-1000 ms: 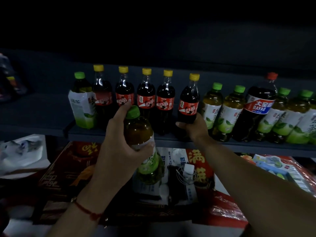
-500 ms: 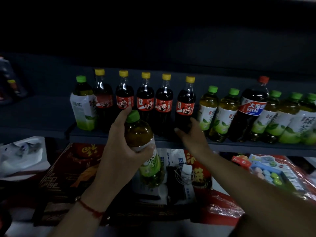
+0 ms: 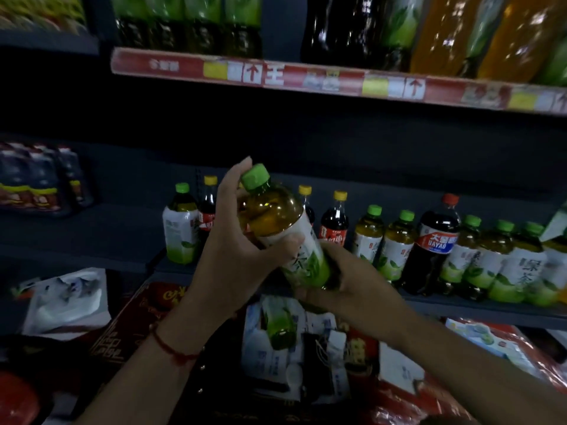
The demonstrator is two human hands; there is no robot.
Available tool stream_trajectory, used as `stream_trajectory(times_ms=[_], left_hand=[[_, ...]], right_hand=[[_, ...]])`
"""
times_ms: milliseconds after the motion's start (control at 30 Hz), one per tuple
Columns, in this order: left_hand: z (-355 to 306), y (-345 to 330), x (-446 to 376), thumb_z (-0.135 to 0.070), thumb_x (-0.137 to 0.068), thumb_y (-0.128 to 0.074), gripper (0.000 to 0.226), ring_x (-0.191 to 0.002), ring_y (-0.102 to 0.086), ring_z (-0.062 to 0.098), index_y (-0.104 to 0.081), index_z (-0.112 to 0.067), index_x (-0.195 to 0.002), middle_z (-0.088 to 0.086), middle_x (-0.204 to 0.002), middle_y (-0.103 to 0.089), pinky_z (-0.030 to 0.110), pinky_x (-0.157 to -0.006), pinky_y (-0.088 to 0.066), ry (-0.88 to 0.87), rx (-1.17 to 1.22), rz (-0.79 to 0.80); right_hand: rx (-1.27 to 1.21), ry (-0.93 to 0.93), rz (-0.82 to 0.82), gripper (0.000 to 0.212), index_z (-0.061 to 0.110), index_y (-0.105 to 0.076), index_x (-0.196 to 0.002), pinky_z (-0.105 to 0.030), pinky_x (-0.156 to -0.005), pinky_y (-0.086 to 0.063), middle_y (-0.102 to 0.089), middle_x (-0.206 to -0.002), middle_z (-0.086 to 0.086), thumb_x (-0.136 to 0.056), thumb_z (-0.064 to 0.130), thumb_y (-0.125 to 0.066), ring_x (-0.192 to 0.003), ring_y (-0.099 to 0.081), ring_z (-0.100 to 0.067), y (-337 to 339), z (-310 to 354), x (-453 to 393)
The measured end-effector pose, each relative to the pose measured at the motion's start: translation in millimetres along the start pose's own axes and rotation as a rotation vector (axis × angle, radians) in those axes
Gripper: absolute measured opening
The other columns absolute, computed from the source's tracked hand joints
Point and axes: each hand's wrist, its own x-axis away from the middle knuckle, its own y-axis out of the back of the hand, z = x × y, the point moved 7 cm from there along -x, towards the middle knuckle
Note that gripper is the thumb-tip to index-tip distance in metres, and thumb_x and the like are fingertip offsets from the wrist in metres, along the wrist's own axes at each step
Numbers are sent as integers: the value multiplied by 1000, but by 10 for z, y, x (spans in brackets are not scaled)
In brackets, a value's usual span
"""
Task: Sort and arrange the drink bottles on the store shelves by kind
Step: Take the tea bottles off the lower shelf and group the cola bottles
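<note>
Right hand [image 3: 346, 277] left cola bottle [image 3: 335, 223], now gripped base of green tea bottle [image 3: 285, 231]; left hand [image 3: 242, 240] still held its shoulder, raised, tilted toward 11 o'clock before shelf [image 3: 460, 305].

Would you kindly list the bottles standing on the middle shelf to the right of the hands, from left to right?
Yellow-capped cola bottle → two green-capped tea bottles → red-capped Dayao bottle → more green-capped tea bottles.
</note>
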Motion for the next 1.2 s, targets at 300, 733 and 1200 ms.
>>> stream_trajectory(times_ms=[300, 733, 1200], left_hand=[[-1168, 570, -1205, -41, -76, -81, 97, -117, -45, -17, -18, -48, -149, -20, -138, -38, 5, -95, -39, -270, -417, -15], [-1656, 541, -2709, -55, -73, -76, 108, -140, -35, 21, -12, -25, -155, 3, -155, -32, 37, -112, -31, -571, -1251, -34], [-1144, 309, -3583, -55, -80, -69, 108, -151, -12, 29, 0, -23, -157, 9, -164, -14, 46, -119, -17, -459, -1333, 126]], right_hand=[[-90, 169, -281, 47, 45, -55, -117, -18, -77, -54, -67, -101, 23, -77, 38, -80, -89, -63, 7, 796, 1088, -740], [-128, 201, -575, 63, 19, -62, -110, -40, -80, -59, -66, -105, -4, -57, 52, -76, -89, -67, -15, 1506, 1774, -2176], [233, 89, -538, 49, 13, -57, -112, -41, -77, -58, -60, -108, -7, -75, 36, -79, -90, -64, -24, 1822, 1733, -2666]])
